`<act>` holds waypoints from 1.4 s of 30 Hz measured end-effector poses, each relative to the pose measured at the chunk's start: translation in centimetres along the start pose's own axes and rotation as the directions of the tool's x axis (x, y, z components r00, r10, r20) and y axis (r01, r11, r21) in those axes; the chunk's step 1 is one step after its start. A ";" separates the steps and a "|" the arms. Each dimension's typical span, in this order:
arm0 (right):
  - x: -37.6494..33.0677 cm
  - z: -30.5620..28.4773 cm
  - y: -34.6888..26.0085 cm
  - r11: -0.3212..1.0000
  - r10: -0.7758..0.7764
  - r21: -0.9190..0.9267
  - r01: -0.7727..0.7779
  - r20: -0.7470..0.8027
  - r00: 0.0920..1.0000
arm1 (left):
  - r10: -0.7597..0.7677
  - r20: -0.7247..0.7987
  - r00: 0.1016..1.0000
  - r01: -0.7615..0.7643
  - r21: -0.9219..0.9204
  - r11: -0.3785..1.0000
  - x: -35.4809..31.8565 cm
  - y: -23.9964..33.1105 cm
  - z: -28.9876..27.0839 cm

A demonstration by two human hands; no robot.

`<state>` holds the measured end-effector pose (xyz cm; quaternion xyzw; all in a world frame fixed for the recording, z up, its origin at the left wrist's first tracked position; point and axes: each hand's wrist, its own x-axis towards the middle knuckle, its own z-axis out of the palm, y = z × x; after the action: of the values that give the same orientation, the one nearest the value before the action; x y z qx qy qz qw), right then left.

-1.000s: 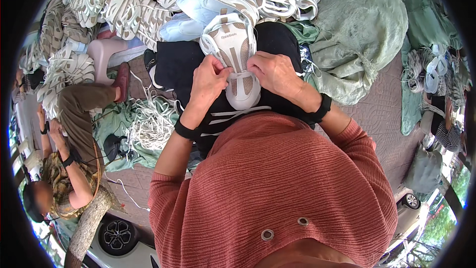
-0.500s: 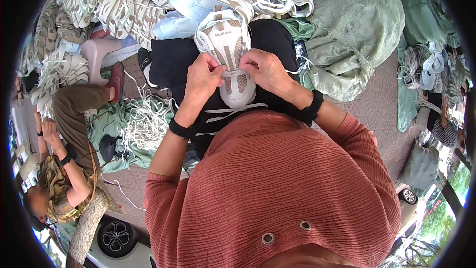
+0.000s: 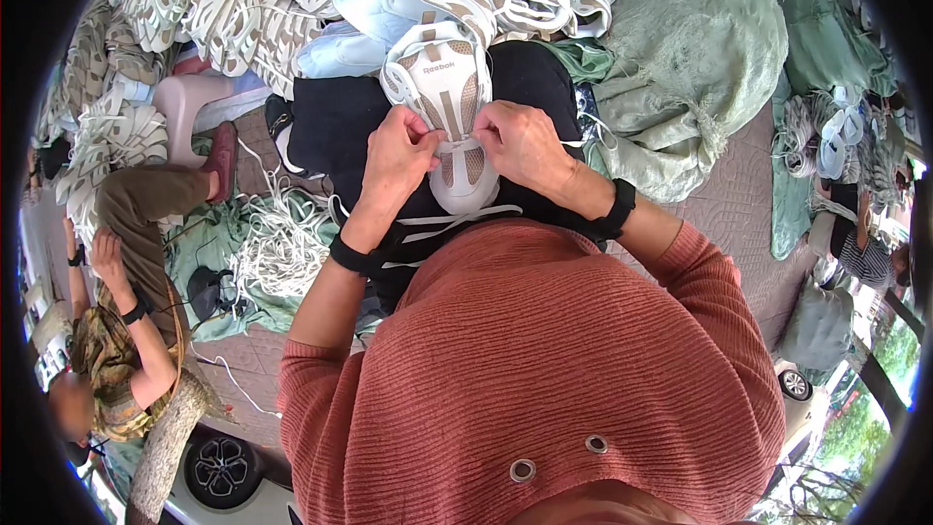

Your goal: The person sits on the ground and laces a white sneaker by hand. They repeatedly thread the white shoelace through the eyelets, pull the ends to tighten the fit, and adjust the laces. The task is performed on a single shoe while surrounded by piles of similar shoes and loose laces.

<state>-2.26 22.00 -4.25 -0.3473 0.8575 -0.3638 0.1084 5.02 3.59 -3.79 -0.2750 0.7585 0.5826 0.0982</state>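
Note:
A white and beige sneaker upper [image 3: 442, 102] lies across my lap on black trousers, its toe toward me. At its lower lace holes runs a white shoelace [image 3: 455, 146]. My left hand [image 3: 397, 157] is closed in a pinch at the left end of the lace row. On the opposite side, my right hand [image 3: 528, 148] is also pinched shut, with a stretch of white lace trailing out to its right. Both sets of fingertips touch the upper; the lace ends inside them are mostly hidden.
Piled uppers [image 3: 262, 15] with pale blue linings fill the far side. A green woven sack [image 3: 695, 58] bulges at right. White laces [image 3: 287, 248] lie heaped on green cloth at left, near a pink stool [image 3: 185, 107] and a seated co-worker [image 3: 126, 350].
My hands stay almost in place on the upper, both still pinching. The co-worker's hands at left have moved apart. The whole view has shifted slightly.

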 end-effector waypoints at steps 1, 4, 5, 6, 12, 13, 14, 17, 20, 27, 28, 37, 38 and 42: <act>0.1 0.1 0.1 1.000 0.003 0.018 -0.003 0.002 1.000 | 0.002 -0.003 1.000 -0.001 0.010 1.000 0.0 0.0 0.0; 0.4 0.3 0.9 0.978 0.043 0.202 -0.055 0.065 0.997 | -0.004 0.006 1.000 0.004 0.025 1.000 0.0 -0.1 0.0; 0.5 0.4 1.3 0.956 0.055 0.283 -0.076 0.082 0.995 | -0.001 0.008 1.000 0.001 0.022 1.000 0.1 -0.2 0.0; 0.6 0.6 1.6 0.927 0.078 0.355 -0.118 0.123 0.989 | 0.002 0.008 1.000 -0.002 0.021 1.000 0.2 -0.3 0.0; 0.4 1.1 2.1 0.941 -0.054 0.336 0.050 0.001 0.999 | 0.087 -0.001 0.996 -0.086 0.105 0.991 0.3 -1.1 0.0; 0.3 1.0 2.0 0.969 -0.160 0.178 0.171 -0.076 0.984 | 0.123 -0.002 0.992 -0.120 0.179 0.977 0.1 -1.2 -0.2; 0.0 0.7 1.8 0.972 -0.214 0.085 0.221 -0.082 0.973 | 0.159 0.000 0.987 -0.155 0.229 0.961 -0.1 -1.2 -0.2; -0.5 -0.2 1.1 0.966 -0.232 -0.109 0.235 0.038 0.972 | 0.344 0.057 0.937 -0.343 0.334 0.878 -1.1 -0.7 -0.3; -0.6 -0.6 0.2 0.928 -0.258 -0.252 0.273 0.090 0.962 | 0.493 0.153 0.856 -0.501 0.479 0.721 -1.4 -0.1 -0.5; 0.7 1.3 -0.4 0.983 -0.140 -0.109 0.147 0.067 0.988 | 0.486 0.211 0.848 -0.529 0.410 0.743 -0.4 -0.6 -0.4; 0.7 1.3 -0.2 0.990 -0.120 -0.073 0.124 0.046 0.992 | 0.512 0.211 0.833 -0.550 0.424 0.720 -0.3 -0.7 -0.3; 0.6 0.8 0.7 0.994 -0.077 0.088 0.071 0.063 0.995 | 0.591 0.349 0.727 -0.669 0.554 0.495 -0.3 1.5 -0.5; 0.8 0.8 0.6 0.995 -0.070 0.074 0.065 0.075 0.995 | 0.570 0.395 0.720 -0.670 0.607 0.427 -0.3 1.5 -0.6; 1.4 -1.0 1.1 0.974 -0.160 0.197 0.116 0.226 0.961 | 0.638 0.432 0.637 -0.687 0.694 0.215 -0.1 0.5 -3.6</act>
<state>-4.29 22.15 -4.19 -0.4364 0.7749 -0.4026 0.2170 5.44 0.38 -2.21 0.1687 0.9732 0.1540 -0.0247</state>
